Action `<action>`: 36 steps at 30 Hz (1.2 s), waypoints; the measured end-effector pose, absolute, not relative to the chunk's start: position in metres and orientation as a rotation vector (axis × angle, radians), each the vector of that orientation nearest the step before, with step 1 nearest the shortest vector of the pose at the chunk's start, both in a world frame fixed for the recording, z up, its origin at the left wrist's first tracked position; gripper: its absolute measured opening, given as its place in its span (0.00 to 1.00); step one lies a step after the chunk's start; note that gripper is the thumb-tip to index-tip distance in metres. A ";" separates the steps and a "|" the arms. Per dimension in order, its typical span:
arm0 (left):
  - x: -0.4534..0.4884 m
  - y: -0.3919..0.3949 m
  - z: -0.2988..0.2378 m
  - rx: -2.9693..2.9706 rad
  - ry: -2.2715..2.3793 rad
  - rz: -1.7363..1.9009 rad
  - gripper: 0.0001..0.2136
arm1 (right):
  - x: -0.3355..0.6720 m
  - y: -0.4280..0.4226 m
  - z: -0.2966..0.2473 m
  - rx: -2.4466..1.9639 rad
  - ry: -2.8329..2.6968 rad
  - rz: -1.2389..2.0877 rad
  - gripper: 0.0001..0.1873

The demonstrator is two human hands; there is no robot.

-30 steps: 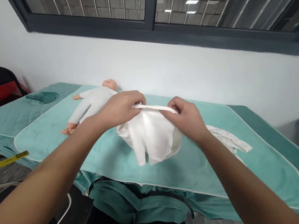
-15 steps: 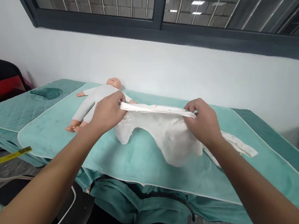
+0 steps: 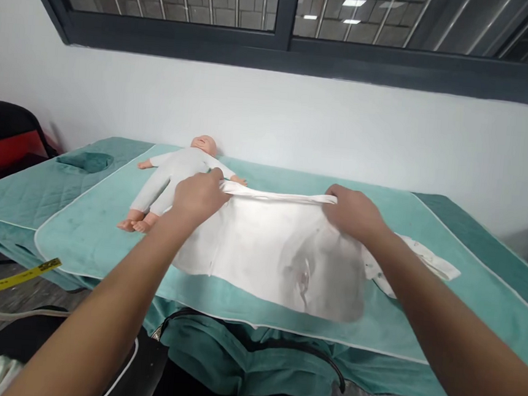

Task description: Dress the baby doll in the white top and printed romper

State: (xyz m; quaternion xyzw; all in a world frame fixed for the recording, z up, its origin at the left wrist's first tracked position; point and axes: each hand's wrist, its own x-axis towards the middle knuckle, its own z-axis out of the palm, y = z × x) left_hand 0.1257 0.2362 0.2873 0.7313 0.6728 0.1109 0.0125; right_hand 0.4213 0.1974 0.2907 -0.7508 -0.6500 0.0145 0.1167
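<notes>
A thin white baby garment (image 3: 260, 241) is stretched between my two hands over the green bed, its rolled upper edge held level. My left hand (image 3: 203, 196) is closed on the left end of that edge, and my right hand (image 3: 352, 213) grips the other end. The lower part hangs down, with a faint print and a small shiny patch showing on its right side. Behind my left hand a baby doll (image 3: 173, 175) in a pale grey suit lies on its back. Past my right wrist lies another white printed garment (image 3: 429, 259), partly hidden by my forearm.
A light green mat (image 3: 102, 248) with white piping covers the bed. The bed has a face hole (image 3: 86, 161) at the left. A white wall (image 3: 271, 118) and window stand behind. A red and black chair (image 3: 7, 142) and a yellow strap (image 3: 11, 281) are at the left.
The garment's lower part has swung down and toward me, spreading flatter. Both hands have lowered slightly and come a little closer together, still gripping the upper edge.
</notes>
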 end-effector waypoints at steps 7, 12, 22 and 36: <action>0.180 0.230 0.173 2.597 1.651 0.455 0.15 | 0.361 0.206 0.179 -1.674 -2.342 -0.182 0.21; 0.207 0.235 0.126 2.406 1.703 0.378 0.15 | 0.333 0.218 0.121 -1.984 -2.035 0.081 0.28; 0.215 0.279 0.136 2.347 1.965 0.382 0.25 | 0.351 0.265 0.121 -2.120 -1.953 -0.228 0.32; 0.224 0.316 0.111 2.326 1.976 0.362 0.23 | 0.378 0.302 0.109 -2.068 -2.065 -0.163 0.27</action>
